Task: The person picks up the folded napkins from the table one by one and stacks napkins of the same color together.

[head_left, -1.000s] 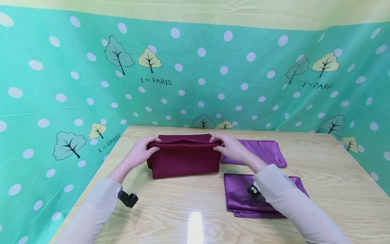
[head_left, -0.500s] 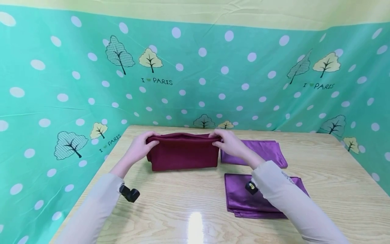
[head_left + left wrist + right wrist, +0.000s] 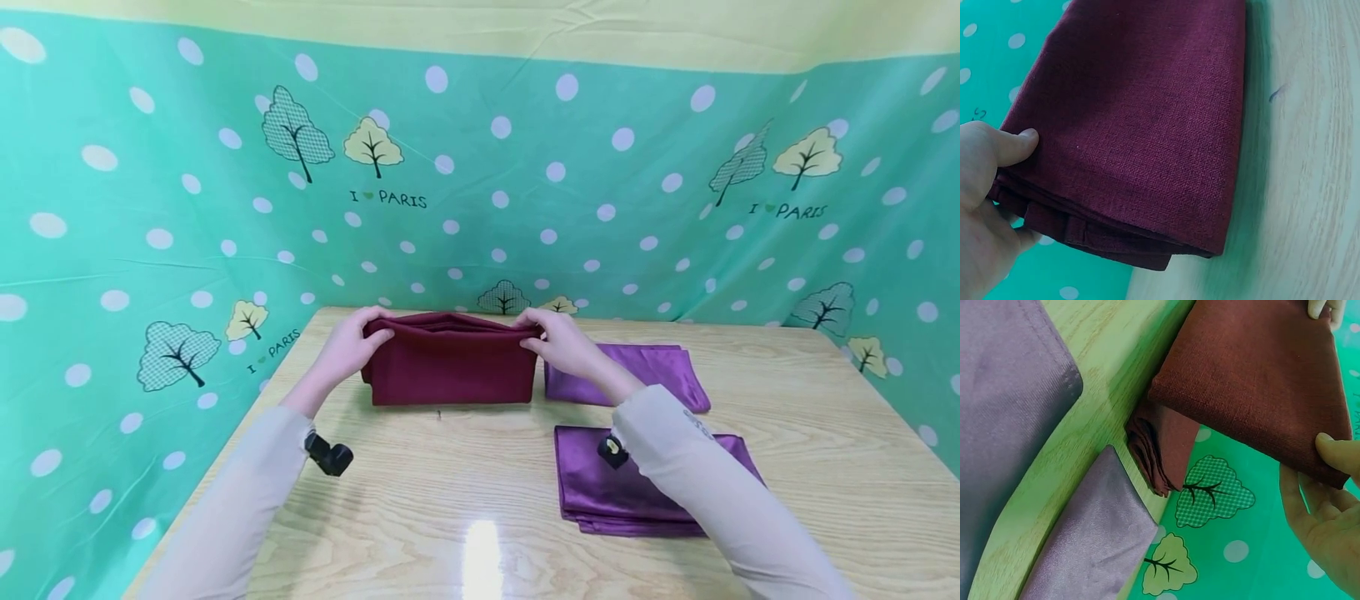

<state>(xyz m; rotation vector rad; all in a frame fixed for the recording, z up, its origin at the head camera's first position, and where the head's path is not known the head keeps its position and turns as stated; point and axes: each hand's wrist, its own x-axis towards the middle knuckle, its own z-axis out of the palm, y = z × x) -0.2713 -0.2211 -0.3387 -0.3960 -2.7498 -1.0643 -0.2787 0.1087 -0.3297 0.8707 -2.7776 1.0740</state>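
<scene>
A folded maroon cloth (image 3: 453,371) is held up on edge at the back left of the table, its layers parted along the top. My left hand (image 3: 352,343) pinches its upper left corner; in the left wrist view the thumb (image 3: 1019,145) presses the front face and the fingers are behind the stacked layers. At the upper right corner my right hand (image 3: 558,342) pinches the cloth between thumb and fingers. Behind it in the right wrist view lies more folded maroon fabric (image 3: 1169,440) on the table; whether it is a separate cloth I cannot tell.
Two folded shiny purple cloths lie on the right: a far one (image 3: 652,375) beside my right hand and a nearer one (image 3: 600,483) under the right forearm. A dotted green curtain (image 3: 495,167) hangs behind the wooden table (image 3: 405,517). A small dark mark (image 3: 439,414) shows on the tabletop.
Both hands have lifted the maroon cloth and carried it away from me, toward the table's back. Its lower edge has risen in view, uncovering the small dark mark. The purple cloths stay put.
</scene>
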